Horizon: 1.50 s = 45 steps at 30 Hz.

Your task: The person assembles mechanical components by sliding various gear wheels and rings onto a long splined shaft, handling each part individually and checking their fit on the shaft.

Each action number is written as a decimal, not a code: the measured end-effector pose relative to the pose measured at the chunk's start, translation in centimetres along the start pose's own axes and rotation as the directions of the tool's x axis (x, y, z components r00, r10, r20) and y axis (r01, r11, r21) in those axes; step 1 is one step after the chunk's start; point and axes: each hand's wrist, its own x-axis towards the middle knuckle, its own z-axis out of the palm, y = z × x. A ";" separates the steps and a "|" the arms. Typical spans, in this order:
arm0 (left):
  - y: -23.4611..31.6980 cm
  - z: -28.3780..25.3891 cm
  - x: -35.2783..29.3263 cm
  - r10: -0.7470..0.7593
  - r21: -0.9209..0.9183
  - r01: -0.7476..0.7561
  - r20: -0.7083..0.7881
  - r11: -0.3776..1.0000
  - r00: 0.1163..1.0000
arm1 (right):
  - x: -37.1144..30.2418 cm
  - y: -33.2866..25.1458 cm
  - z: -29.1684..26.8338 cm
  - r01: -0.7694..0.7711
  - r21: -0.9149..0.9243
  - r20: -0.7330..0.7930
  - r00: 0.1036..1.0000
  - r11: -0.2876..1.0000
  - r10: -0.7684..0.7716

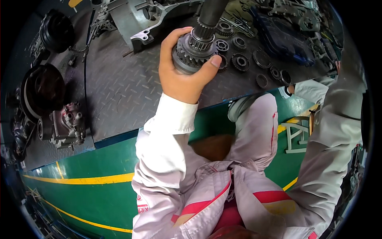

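Near the far edge of the bench, my left hand (184,79) is wrapped round a toothed gear (186,55), thumb on its right side and fingers round its left. The gear sits on the lower part of a steel gear shaft (201,38) with a splined section. Above it, a thick dark cylindrical part (211,14) rises at a slight tilt out of the top of the view. My right arm (332,131) runs up along the right side, and I cannot see its hand.
Several loose gears and bearing rings (240,61) lie right of my left hand. A blue-edged tray (284,40) is behind them. Metal housings (69,125) stand at the left, and a large casing (131,20) at the back. A grey metal frame (297,137) stands on the green floor.
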 end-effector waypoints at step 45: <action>-1.7 -0.8 0.8 0.061 -0.038 -0.062 -0.031 0.997 0.998 | -1.1 2.8 12.9 0.267 -0.368 0.403 0.909 0.891 -0.106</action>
